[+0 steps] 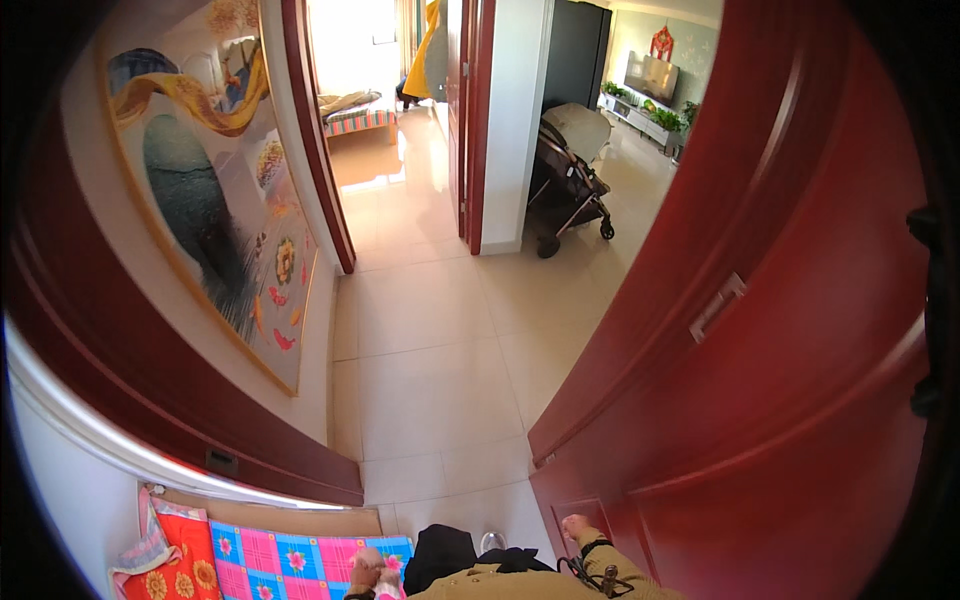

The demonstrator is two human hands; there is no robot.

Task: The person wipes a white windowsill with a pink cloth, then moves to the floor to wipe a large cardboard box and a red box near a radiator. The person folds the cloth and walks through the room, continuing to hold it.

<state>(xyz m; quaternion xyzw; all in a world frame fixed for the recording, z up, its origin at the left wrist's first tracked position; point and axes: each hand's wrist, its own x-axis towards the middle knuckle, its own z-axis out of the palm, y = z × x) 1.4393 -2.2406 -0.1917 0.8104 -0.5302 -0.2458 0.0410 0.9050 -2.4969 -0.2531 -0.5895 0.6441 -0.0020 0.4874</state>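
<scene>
My left hand (367,570) is low in the view, over a blue and pink checked, flowered cloth (296,559), with some pale material at its fingers; whether it grips this is unclear. My right hand (577,526), its fingers curled, is beside the lower panel of an open red wooden door (720,420). Nothing shows in it, and I cannot tell whether it touches the door. A dark band and cord circle the right wrist. At the far lower left, an orange flowered cloth (180,562) lies beside the checked one.
A red door frame (300,457) stands on the left, with a large framed picture (225,202) on the wall beyond it. Past the tiled floor (435,375) are a second doorway, a bed (360,120), a stroller (570,180) and a television (651,77).
</scene>
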